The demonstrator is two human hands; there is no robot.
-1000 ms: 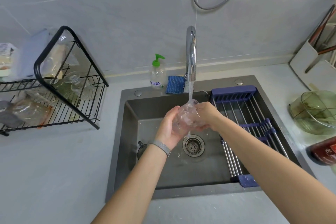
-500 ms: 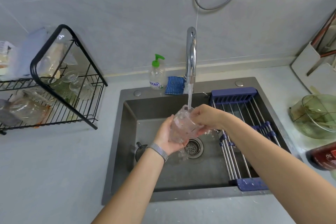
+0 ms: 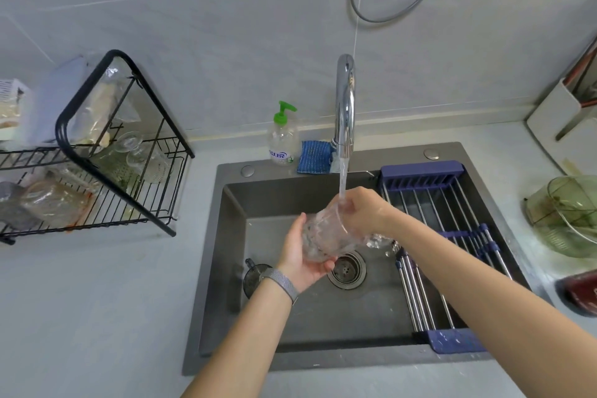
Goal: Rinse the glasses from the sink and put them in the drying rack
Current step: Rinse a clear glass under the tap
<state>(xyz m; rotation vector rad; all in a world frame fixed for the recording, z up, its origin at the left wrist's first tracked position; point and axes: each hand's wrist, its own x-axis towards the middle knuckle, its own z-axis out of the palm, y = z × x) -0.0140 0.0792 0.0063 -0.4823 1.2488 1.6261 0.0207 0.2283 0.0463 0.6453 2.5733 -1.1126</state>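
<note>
I hold a clear glass [image 3: 324, 236] over the dark sink [image 3: 232, 236], under the water running from the chrome tap [image 3: 345, 107]. My left hand [image 3: 298, 257] cups it from below and behind. My right hand [image 3: 361, 208] grips its rim, with fingers at the mouth where the stream lands. A second dark glass [image 3: 253, 278] lies on the sink floor at the left, partly hidden by my left wrist. The black wire drying rack [image 3: 129, 197] stands on the counter to the left with several clear glasses [image 3: 145, 158] in it.
A blue roll-up rack [image 3: 445, 236] spans the sink's right side. A soap bottle [image 3: 282, 136] and blue sponge [image 3: 315, 157] sit behind the sink. A green glass bowl [image 3: 568, 213] and a red container [image 3: 581, 291] stand on the right counter.
The glass has tipped more upright under the stream, and my right hand has shifted to its rim. Both hands have stayed over the drain.
</note>
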